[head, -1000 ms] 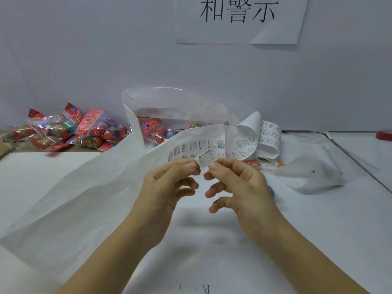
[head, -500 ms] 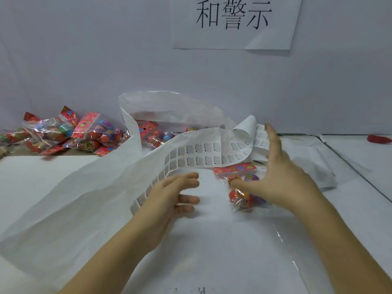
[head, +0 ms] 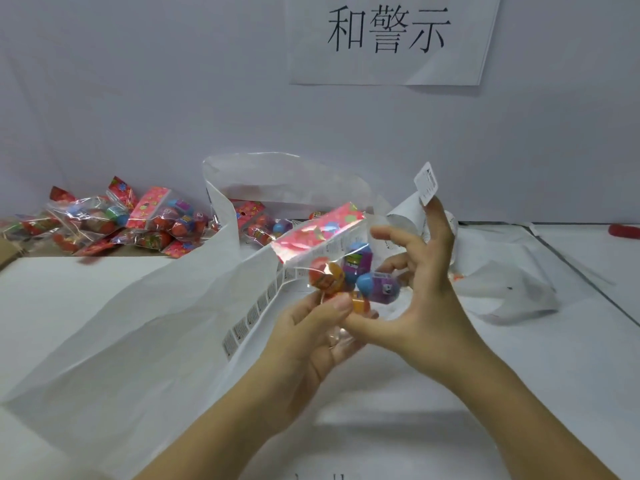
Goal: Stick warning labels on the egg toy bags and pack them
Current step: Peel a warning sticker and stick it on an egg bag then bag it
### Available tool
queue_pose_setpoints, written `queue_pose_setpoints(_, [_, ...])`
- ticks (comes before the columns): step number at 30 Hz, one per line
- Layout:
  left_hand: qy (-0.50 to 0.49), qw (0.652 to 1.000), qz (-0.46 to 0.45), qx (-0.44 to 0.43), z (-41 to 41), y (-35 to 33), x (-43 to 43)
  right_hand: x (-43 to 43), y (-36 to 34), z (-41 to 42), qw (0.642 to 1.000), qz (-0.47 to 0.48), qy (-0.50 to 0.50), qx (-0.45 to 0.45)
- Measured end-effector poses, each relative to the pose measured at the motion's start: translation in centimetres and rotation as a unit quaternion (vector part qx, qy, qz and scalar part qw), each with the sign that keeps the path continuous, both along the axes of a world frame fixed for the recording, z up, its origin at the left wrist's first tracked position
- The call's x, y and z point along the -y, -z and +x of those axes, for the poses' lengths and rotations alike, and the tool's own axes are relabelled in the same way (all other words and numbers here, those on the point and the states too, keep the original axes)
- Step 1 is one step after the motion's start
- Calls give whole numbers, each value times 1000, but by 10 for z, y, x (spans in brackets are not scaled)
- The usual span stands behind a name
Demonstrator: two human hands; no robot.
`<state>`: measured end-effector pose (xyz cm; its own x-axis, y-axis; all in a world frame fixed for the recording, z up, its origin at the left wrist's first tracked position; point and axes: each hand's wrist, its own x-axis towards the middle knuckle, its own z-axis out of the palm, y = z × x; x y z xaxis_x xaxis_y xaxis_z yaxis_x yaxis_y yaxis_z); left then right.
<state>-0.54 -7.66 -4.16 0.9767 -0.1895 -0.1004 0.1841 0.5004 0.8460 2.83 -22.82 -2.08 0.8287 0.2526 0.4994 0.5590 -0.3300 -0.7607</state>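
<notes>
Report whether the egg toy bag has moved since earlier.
Yes. The egg toy bag rose off the table, slightly left relative to the wall sign; left hand and right hand hold it.

paper sign with black characters, high on far wall, centre | red object, far right, on white table | brown cardboard, far left edge
</notes>
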Motion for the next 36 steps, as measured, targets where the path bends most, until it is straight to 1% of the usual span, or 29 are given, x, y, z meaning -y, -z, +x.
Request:
queue_pose_setpoints(2, [-36, 999, 16, 12, 0, -3, -3, -3, -3, -4, 999, 25, -35, -18])
queue_pose_setpoints(5, [-76, 996, 37, 26, 5, -10, -11, -2, -6, -1, 981, 149, -86, -95])
queue_pose_setpoints(7, [-87, 995, 38, 24, 7, -13, -15, -1, -6, 4, 962, 213, -73, -155])
queue_pose_setpoints(11, [-83, 996, 11, 15, 7, -15, -19, 0, -5, 12, 935, 261, -44, -237])
queue_pose_setpoints(13, [-81, 996, 17, 14, 7, -16, -20, 0, -5, 14, 925, 279, -39, -254])
queue_pose_setpoints(16, [-89, 996, 21, 2, 6, -15, -18, -1, -4, 13, 920, 290, -43, -259])
queue_pose_setpoints(20, [-114, 990, 81, 16, 3, -14, -11, -5, -3, 7, 929, 259, -49, -259])
queue_pose_setpoints(21, [-117, 990, 80, 14, 3, -13, -10, -6, -3, 6, 928, 262, -46, -260])
queue_pose_setpoints(22, [-118, 991, 68, 9, 3, -14, -9, -6, -4, 5, 926, 275, -42, -255])
queue_pose_setpoints(24, [-128, 991, 33, -2, 5, -17, -9, -4, -7, 6, 913, 333, -23, -235])
queue_pose_setpoints(26, [-158, 987, 12, -3, 6, -18, -11, 0, -13, 5, 901, 370, -6, -227])
queue_pose_setpoints(28, [-193, 981, 14, 13, 6, -19, -12, 1, -17, 1, 892, 370, -48, -255])
queue_pose_setpoints(31, [-232, 972, 25, 32, 5, -19, -12, -7, -19, -10, 864, 345, -166, -327])
queue_pose_setpoints(33, [-235, 970, 34, 44, 3, -17, -10, -13, -16, -16, 869, 302, -202, -334])
queue_pose_setpoints(36, [-225, 972, 56, 43, 1, -16, -8, -17, -14, -19, 889, 265, -190, -321])
